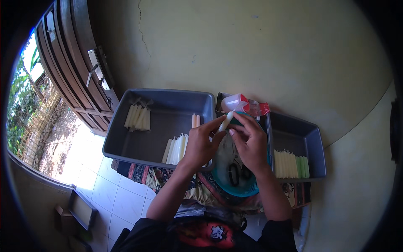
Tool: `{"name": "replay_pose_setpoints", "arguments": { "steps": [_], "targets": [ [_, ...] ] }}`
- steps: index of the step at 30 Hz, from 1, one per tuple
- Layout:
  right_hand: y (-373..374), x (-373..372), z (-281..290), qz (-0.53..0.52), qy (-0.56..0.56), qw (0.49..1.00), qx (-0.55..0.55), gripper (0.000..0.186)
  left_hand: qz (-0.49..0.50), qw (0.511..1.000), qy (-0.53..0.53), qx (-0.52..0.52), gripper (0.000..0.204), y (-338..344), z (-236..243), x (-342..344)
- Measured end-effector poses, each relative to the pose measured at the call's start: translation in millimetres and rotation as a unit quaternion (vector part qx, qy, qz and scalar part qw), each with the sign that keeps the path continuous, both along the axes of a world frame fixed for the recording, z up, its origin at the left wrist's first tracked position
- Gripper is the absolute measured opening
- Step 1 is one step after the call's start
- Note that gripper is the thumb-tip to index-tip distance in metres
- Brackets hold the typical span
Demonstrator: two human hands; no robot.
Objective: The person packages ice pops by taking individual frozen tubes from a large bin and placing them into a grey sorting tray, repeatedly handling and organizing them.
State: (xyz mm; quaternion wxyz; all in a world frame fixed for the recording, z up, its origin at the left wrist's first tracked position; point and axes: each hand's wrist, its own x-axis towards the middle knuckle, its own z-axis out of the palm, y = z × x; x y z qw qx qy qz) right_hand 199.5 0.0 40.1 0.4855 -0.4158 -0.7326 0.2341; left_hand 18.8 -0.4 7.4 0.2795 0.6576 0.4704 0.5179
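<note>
Over the teal basket (pixel 242 194), I hold a slim white filled plastic tube (pixel 226 121), tilted with its tip up and to the right. My left hand (pixel 202 143) grips its lower part between thumb and fingers. The fingers of my right hand (pixel 251 140) pinch close to its upper end; the exact contact is partly hidden. Below, a pair of scissors with black handles (pixel 234 175) lies in the basket on pale, cloudy material I cannot make out.
A grey tub (pixel 159 93) on the left holds white tubes (pixel 177 149) and two pinkish ones (pixel 196 120). Another grey tub (pixel 318 145) holds cream tubes (pixel 285 164) and green tubes (pixel 302 166). A red-and-white package (pixel 235 103) sits behind the basket. Patterned cloth (pixel 140 173) lies underneath. A door (pixel 71 63) stands open.
</note>
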Motion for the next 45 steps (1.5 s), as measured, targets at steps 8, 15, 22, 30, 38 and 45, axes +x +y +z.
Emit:
{"name": "replay_pose_setpoints", "arguments": {
  "steps": [8,15,22,30,38,45],
  "targets": [
    [-24.2,36.5,-34.7,-0.026,0.011,0.999,-0.022,0.053,-0.028,0.998,0.010,-0.062,0.056,-4.6,-17.9,23.0],
    [-70.0,58.8,-57.6,-0.141,-0.300,0.936,-0.119,0.055,-0.033,0.998,0.032,-0.031,0.055,-9.2,-17.1,24.7],
    [-64.1,45.9,-76.0,-0.124,-0.372,0.891,-0.229,0.053,-0.030,0.996,0.043,-0.076,0.052,-11.8,-9.8,24.0],
    [-61.6,50.4,-84.5,-0.133,-0.353,0.906,-0.192,0.055,-0.028,0.998,0.020,-0.057,0.053,-12.5,-11.9,23.5],
    [-78.5,68.6,-44.8,-0.116,-0.239,0.952,-0.151,0.069,0.012,0.999,0.029,-0.014,0.049,-11.0,-8.3,22.4],
    [-85.8,76.6,-28.7,-0.059,-0.179,0.976,-0.111,0.076,0.034,0.997,0.061,0.021,0.045,-0.3,-0.7,12.4]
  ]
}}
